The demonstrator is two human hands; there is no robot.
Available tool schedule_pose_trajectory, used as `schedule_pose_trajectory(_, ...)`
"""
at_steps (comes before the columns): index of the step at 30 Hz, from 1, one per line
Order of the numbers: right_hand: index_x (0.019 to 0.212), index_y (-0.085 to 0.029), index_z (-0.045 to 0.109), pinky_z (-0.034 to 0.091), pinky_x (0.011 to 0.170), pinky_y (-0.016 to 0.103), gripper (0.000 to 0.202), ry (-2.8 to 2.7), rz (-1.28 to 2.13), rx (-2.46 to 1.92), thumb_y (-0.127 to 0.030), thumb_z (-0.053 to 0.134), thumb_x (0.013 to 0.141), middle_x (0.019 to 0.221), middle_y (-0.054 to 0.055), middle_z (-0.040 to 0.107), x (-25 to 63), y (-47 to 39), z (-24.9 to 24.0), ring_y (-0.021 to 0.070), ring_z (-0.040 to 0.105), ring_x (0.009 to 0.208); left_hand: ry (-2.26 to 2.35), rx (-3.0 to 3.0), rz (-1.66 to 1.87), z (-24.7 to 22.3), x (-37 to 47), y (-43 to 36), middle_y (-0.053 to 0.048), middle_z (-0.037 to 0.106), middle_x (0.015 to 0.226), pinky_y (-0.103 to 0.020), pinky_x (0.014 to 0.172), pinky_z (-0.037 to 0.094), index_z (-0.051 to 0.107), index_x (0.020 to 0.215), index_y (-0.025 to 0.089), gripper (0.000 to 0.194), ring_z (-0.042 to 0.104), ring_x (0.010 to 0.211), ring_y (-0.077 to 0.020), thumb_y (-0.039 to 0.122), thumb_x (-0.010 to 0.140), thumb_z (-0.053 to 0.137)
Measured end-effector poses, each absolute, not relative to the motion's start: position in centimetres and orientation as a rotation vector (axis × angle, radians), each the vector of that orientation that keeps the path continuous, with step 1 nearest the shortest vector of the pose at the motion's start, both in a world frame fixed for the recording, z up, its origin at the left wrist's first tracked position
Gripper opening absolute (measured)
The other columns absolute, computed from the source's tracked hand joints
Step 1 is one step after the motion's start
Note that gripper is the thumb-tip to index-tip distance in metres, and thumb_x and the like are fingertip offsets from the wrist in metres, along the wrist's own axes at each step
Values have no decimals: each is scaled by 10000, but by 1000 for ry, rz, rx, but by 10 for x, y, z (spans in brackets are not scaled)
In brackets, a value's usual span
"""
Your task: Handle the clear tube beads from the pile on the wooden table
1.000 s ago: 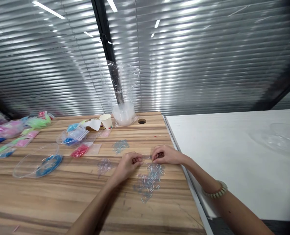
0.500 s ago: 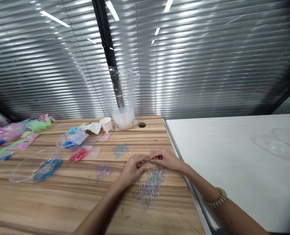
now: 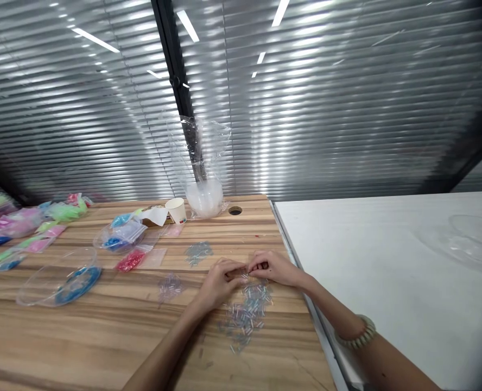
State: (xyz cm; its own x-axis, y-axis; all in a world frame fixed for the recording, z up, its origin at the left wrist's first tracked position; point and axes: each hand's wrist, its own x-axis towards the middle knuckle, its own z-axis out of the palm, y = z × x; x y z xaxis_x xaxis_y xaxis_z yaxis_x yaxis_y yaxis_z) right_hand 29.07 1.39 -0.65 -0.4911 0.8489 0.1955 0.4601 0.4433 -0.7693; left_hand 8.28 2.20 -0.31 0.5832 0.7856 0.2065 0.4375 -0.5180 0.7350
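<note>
Your left hand point(image 3: 217, 283) has come close to your right hand point(image 3: 277, 268). From left, the lilac pile point(image 3: 170, 287) and bluish pile point(image 3: 198, 252) lie apart, probably for colour; the paper cup point(image 3: 176, 210) behind has unreadable print. Your fingers bend at the mixed pile's point(image 3: 247, 312) far edge; whether gripping pieces, I cannot tell.

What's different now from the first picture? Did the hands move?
Yes! The left hand moved to the right, toward the right hand, so the gap between them closed. Whether anything tiny was picked up or let go is too small to tell. The big pile of little shiny tubes, the paper cup and the red packet stayed put on the table.
</note>
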Motion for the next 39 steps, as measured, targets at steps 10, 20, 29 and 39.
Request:
schedule_pose_trajectory(10,815,-190,717,423,669,237,111,-2136,961,-1048,-227,613,799,852,33,652,299,17,-6,145,571,746,957,2174,730,-3,82,19,-58,708,950,-314,841,468,727,951,197,210,620,913,-215,212,741,723)
schedule_pose_trajectory(20,795,-181,719,407,620,233,117,-2109,1013,-1104,-231,614,781,822,31,655,303,18,-2,137,549,698,907,2191,728,-2,82,19,-68,698,975,-317,859,454,722,968,193,172,607,932,-207,204,829,622)
schedule_pose_trajectory(29,795,-181,723,404,617,234,117,-2117,981,-1120,-220,615,776,804,34,652,301,17,-2,138,554,689,869,2278,700,-1,85,15,-60,676,924,-313,834,440,733,920,214,145,587,890,-196,177,830,626)
schedule_pose_trajectory(39,779,-183,713,415,652,243,136,-2115,984,-1073,-255,600,806,808,32,660,300,15,-1,154,577,736,903,2304,762,-12,85,22,-50,671,814,-274,760,464,732,788,184,125,607,798,-172,109,799,633)
